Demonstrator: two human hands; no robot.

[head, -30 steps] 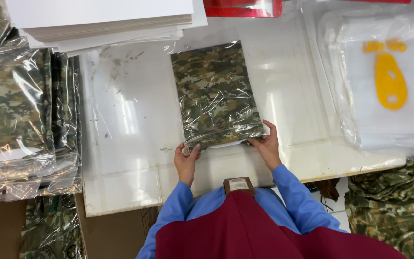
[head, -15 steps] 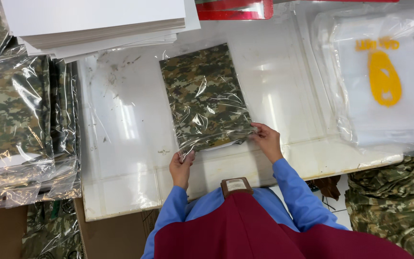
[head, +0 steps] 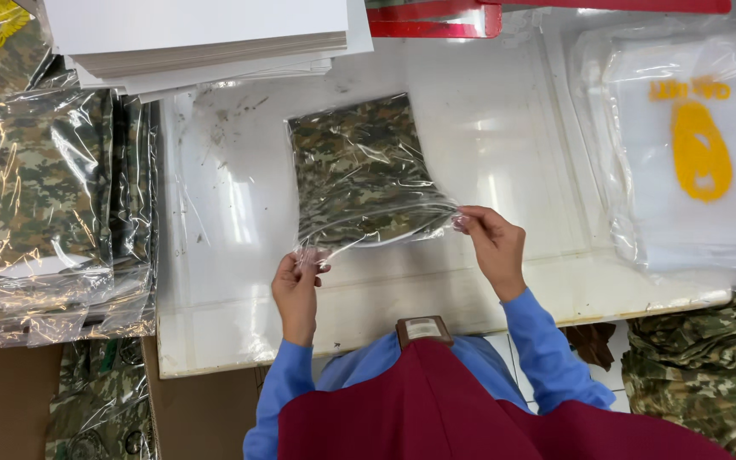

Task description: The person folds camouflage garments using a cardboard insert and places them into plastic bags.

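A folded camouflage garment in a clear plastic bag (head: 359, 175) lies on the white table (head: 504, 162) in front of me. My left hand (head: 296, 285) pinches the bag's near left corner. My right hand (head: 491, 243) pinches the near right corner. The bag's near edge is lifted off the table between the two hands, and the far end rests on the surface. Both arms wear blue sleeves above a dark red apron.
A pile of bagged camouflage garments (head: 40, 204) lies at the left. A stack of white boards (head: 198, 38) sits at the back. Empty clear bags with a yellow print (head: 696, 153) lie at the right. Loose camouflage cloth (head: 709, 366) sits lower right.
Both hands have spread apart along the bag's near edge and raised it. The bag has tilted slightly, with its near edge up.
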